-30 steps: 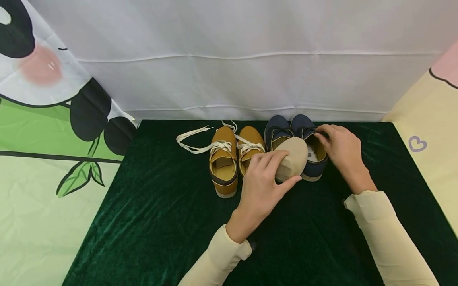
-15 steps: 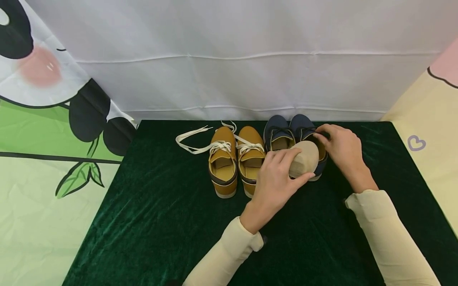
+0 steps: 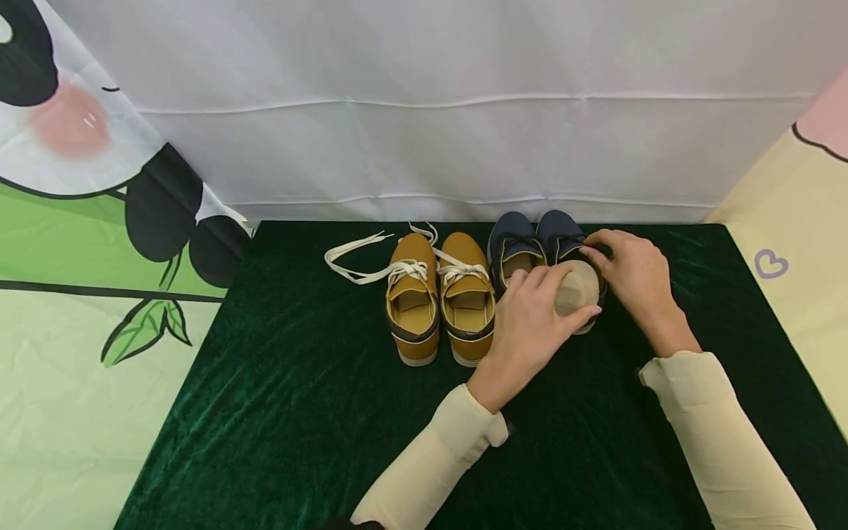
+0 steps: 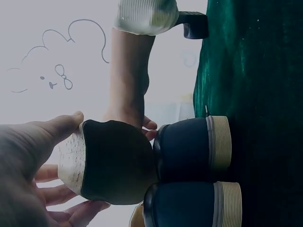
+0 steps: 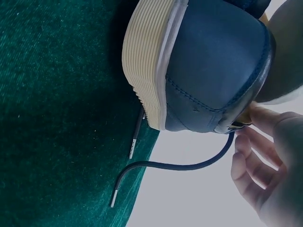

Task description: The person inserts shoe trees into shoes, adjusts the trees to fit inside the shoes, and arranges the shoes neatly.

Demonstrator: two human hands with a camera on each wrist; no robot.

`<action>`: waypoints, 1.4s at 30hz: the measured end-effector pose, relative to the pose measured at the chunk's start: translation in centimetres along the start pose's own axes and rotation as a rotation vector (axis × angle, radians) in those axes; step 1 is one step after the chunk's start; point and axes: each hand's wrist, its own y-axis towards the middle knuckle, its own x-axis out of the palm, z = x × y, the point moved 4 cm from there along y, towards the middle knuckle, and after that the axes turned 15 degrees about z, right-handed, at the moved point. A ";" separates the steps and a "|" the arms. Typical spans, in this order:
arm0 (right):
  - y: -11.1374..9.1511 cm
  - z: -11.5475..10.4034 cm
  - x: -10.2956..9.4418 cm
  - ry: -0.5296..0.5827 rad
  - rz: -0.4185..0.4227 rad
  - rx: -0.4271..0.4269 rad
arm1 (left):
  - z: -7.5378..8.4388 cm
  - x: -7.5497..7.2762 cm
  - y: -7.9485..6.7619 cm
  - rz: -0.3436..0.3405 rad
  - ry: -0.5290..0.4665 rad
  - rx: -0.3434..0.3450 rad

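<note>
In the head view my left hand (image 3: pixel 526 324) holds a beige, rounded, toe-shaped block (image 3: pixel 578 287) between thumb and fingers, over the opening of the right navy shoe (image 3: pixel 555 227). From the left wrist the block (image 4: pixel 116 163) looks dark and has a rough pale end. Thumb and fingertips of my right hand (image 3: pixel 632 276) pinch the collar of that right shoe near its laces. The right wrist view has the shoe's navy side (image 5: pixel 215 66) and a dangling dark lace (image 5: pixel 180 166). The left navy shoe (image 3: pixel 511 224) stands beside it, partly covered by my left hand.
A pair of tan shoes, left (image 3: pixel 411 250) and right (image 3: pixel 464 250), stands just left of the navy pair, with loose white laces (image 3: pixel 351 266) spread at the left. Dark green velvet cloth (image 3: pixel 298 412) lies beneath. White fabric (image 3: pixel 430 154) hangs behind.
My left hand has carried the beige block rightward, from between the navy shoes to over the right one. The right hand has stayed on the right navy shoe.
</note>
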 end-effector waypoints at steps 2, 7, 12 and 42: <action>0.0 0.0 0.0 0.006 -0.003 0.005 | 0.1 0.3 0.2 -0.006 0.009 -0.008; 0.0 0.2 0.0 0.023 -0.003 0.009 | 0.7 0.9 0.7 -0.019 0.038 -0.008; 0.1 0.7 0.1 0.057 -0.009 0.020 | 1.3 1.5 1.2 -0.034 0.083 -0.001; 0.3 2.8 -0.2 0.168 -0.137 0.111 | 2.1 4.4 2.3 -0.112 0.153 0.009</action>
